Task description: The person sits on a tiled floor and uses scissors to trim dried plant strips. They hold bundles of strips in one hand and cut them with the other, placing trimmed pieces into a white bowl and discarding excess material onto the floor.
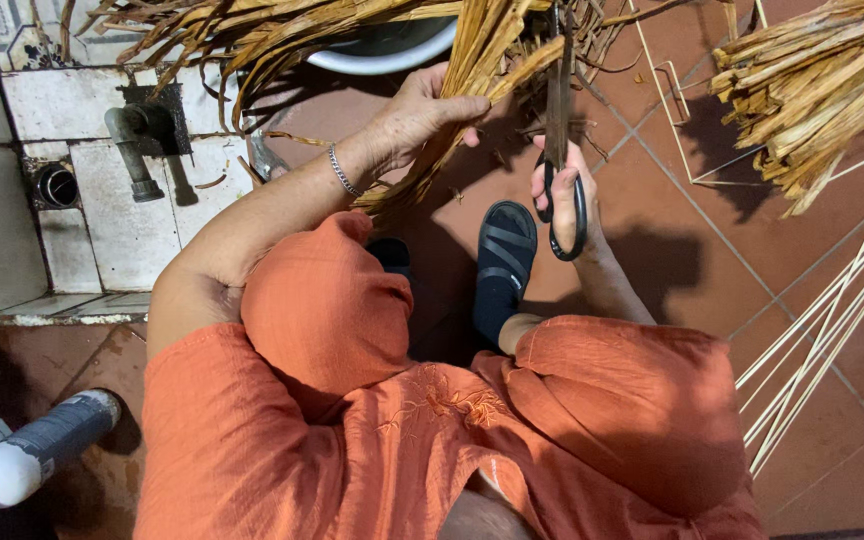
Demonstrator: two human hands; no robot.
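Over tiled floor: person in orange sitting, working.
Left hand (420, 112): gripping bundle of dried leaves (472, 70).
Right hand (564, 195): holding black-handled scissors (559, 150), blades pointing up into the leaves.
Nearby: black sandal (502, 262), white basin (387, 45).

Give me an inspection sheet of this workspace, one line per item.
Surface: red-brown tiled floor, dry scraps scattered on it.
Job's things: bundle of dried leaf strips; black-handled scissors, blades pointing up into the strips.
Clutter: second pile of strips; thin pale sticks; white basin.
Grips: left hand clasps the bundle; right hand holds the scissors.
Cables: nothing seen.
Surroundings: tiled wall with metal tap; grey and white pipe; black sandal.
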